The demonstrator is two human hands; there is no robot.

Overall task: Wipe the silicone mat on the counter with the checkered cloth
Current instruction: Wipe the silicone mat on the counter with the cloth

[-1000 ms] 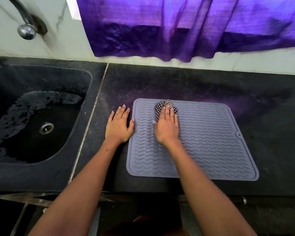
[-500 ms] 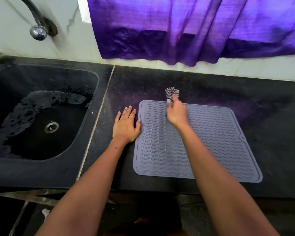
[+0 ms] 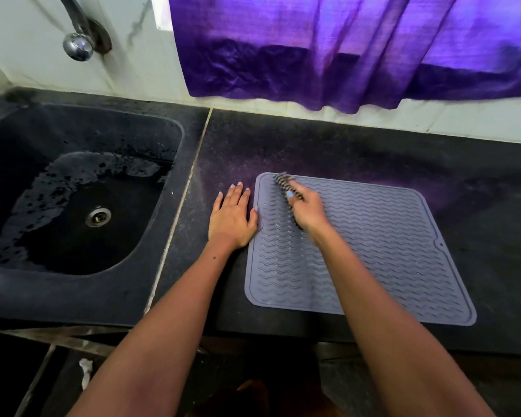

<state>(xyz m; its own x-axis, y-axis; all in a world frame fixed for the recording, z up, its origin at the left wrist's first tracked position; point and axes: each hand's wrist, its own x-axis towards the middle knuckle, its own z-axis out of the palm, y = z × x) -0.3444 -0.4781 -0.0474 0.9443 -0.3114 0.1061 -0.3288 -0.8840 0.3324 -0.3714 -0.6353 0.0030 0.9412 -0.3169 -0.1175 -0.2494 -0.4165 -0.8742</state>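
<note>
Black stone counter [image 3: 328, 145] — grey silicone mat [image 3: 373, 251] lies flat on it, right of the sink [image 3: 82, 191] | my left hand [image 3: 232, 218] — flat, fingers straight, pressing the counter at the mat's left edge | my right hand [image 3: 306, 210] grips the bunched checkered cloth [image 3: 285, 183] on the mat's far-left corner, blurred.

Sink [image 3: 82, 284] left of mat [image 3: 373, 251], mat on counter [image 3: 328, 145], curtain [image 3: 343, 49] behind
</note>
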